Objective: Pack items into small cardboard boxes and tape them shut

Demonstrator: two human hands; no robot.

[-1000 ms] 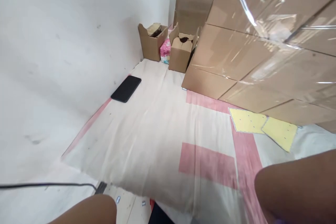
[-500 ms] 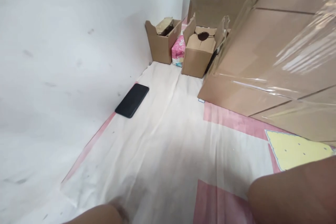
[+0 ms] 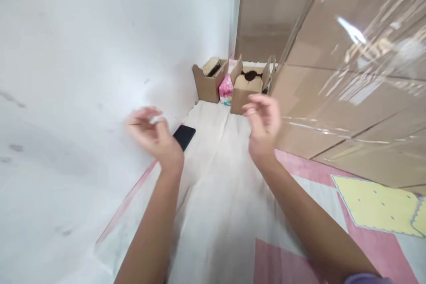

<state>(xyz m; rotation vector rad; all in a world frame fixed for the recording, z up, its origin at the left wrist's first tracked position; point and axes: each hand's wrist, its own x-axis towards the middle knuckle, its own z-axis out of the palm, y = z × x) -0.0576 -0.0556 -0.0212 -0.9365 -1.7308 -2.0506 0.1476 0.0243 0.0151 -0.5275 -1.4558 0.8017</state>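
Observation:
Both of my hands are raised over the floor, blurred by motion, with fingers loosely curved. My left hand (image 3: 153, 135) is in front of the white wall and partly covers a black phone (image 3: 186, 134) lying on the floor sheet. A pale spot shows at its thumb tip; whether it is the nail or a small thing I cannot tell. My right hand (image 3: 263, 124) is in front of the front cardboard box (image 3: 240, 98), thumb and fingers slightly apart. I see nothing held in it.
A second open carton (image 3: 207, 88) stands against the wall (image 3: 83, 53), with a pink package (image 3: 226, 88) between the two. Large cardboard boxes (image 3: 333, 111) wrapped in clear film rise on the right. A pale, pink and yellow patterned sheet (image 3: 219, 204) covers the floor.
My hands and forearms have come up into view from the bottom edge. The view has tilted up, so the boxes and phone appear lower, and my left hand now hides part of the phone.

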